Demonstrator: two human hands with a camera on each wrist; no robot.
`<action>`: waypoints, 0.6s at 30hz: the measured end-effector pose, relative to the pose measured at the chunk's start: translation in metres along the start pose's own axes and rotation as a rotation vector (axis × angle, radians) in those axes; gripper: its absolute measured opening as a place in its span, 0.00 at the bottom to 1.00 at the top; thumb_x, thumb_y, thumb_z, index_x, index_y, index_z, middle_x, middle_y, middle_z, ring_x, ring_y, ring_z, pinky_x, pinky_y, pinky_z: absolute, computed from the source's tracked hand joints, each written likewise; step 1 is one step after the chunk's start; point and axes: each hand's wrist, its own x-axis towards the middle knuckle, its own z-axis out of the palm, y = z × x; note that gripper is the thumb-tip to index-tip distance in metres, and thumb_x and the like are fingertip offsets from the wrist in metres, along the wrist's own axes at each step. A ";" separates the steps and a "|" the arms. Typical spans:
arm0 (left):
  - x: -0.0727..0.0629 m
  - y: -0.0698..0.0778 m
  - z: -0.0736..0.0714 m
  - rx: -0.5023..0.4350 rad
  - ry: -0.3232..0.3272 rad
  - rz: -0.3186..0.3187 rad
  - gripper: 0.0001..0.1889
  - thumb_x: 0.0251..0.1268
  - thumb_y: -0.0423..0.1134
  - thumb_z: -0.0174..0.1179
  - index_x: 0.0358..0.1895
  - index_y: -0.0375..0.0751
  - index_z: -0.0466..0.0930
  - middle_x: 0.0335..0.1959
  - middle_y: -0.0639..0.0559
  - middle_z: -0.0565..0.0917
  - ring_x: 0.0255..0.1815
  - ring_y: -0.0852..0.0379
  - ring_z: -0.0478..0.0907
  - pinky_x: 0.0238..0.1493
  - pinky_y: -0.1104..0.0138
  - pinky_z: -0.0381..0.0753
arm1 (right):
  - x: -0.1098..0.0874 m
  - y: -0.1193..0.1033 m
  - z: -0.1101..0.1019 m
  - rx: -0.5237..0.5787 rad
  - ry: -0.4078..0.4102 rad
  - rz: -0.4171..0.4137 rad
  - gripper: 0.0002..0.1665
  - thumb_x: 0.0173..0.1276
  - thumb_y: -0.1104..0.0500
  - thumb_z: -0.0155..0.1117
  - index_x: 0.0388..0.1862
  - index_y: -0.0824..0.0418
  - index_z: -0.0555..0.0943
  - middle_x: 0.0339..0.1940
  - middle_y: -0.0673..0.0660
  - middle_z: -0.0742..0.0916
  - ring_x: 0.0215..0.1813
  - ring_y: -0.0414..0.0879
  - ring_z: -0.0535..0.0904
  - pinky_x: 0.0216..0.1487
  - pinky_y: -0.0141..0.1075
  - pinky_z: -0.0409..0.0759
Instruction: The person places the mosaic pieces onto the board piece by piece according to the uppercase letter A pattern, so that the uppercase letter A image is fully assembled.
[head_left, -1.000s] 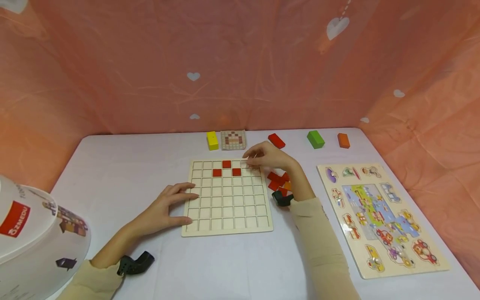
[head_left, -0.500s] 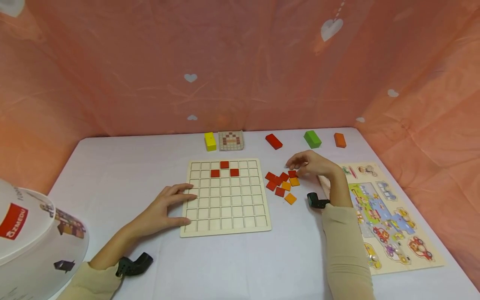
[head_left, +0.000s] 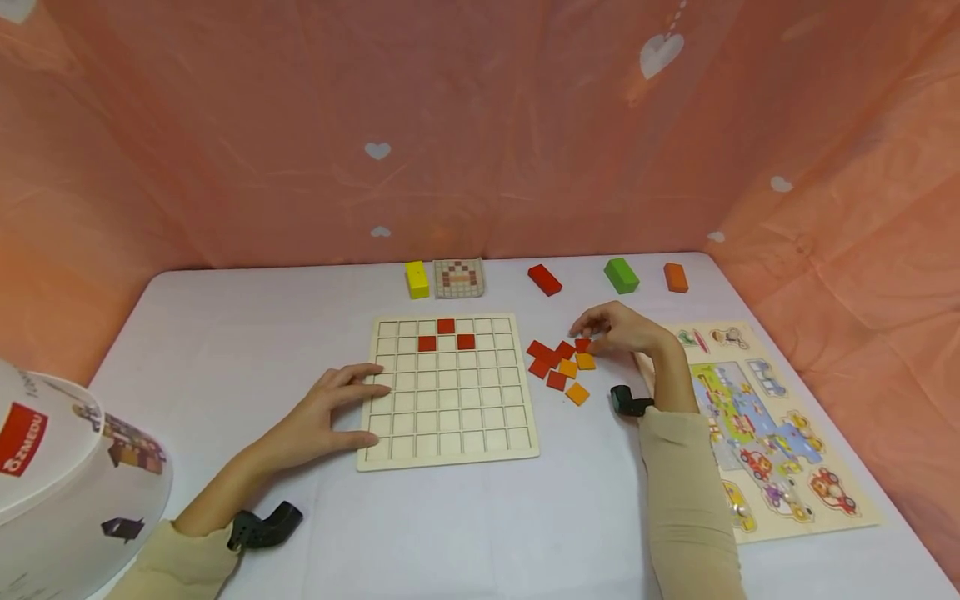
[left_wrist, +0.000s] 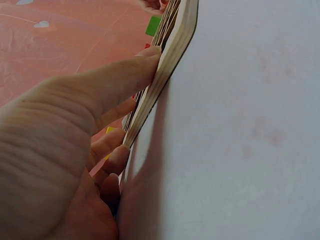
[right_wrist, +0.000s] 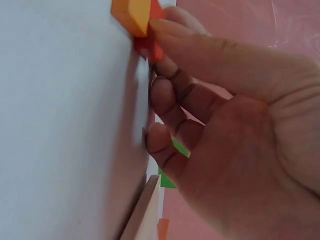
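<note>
A square wooden grid board lies mid-table, with three red tiles set in its upper cells. My left hand rests at its left edge, fingers and thumb spread and extended; the left wrist view shows the thumb against the rim. To the board's right is a loose cluster of red and orange tiles. At the cluster's far right corner my right hand pinches a red tile between thumb and curled fingers. An orange tile sits right beside that thumb in the right wrist view.
A pattern card lies behind the board between a yellow block and a red block. Green and orange blocks stand farther right. A picture puzzle board lies right; a white bucket stands left.
My right hand has moved from the board's upper right corner rightward to the tile cluster and stays at the red tile there. The left hand keeps its place on the board's edge.
</note>
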 end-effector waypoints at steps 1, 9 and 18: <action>0.000 0.000 0.000 0.001 -0.001 0.000 0.33 0.53 0.48 0.76 0.63 0.43 0.79 0.72 0.46 0.65 0.69 0.45 0.58 0.63 0.40 0.60 | 0.000 -0.001 0.000 -0.010 -0.003 0.006 0.15 0.62 0.75 0.62 0.49 0.73 0.83 0.39 0.61 0.83 0.44 0.53 0.73 0.43 0.35 0.75; -0.002 -0.001 -0.001 -0.001 0.000 0.000 0.33 0.52 0.48 0.76 0.63 0.43 0.79 0.72 0.47 0.66 0.68 0.46 0.59 0.63 0.40 0.60 | 0.004 -0.016 0.004 -0.153 0.000 0.071 0.09 0.59 0.76 0.63 0.40 0.71 0.83 0.33 0.59 0.84 0.39 0.52 0.74 0.44 0.37 0.75; -0.001 -0.001 -0.001 -0.014 0.004 0.009 0.32 0.53 0.48 0.76 0.63 0.43 0.80 0.73 0.47 0.65 0.68 0.46 0.59 0.63 0.39 0.60 | 0.024 -0.042 0.019 -0.060 0.117 -0.070 0.08 0.64 0.72 0.66 0.42 0.71 0.81 0.36 0.61 0.83 0.39 0.53 0.76 0.40 0.35 0.76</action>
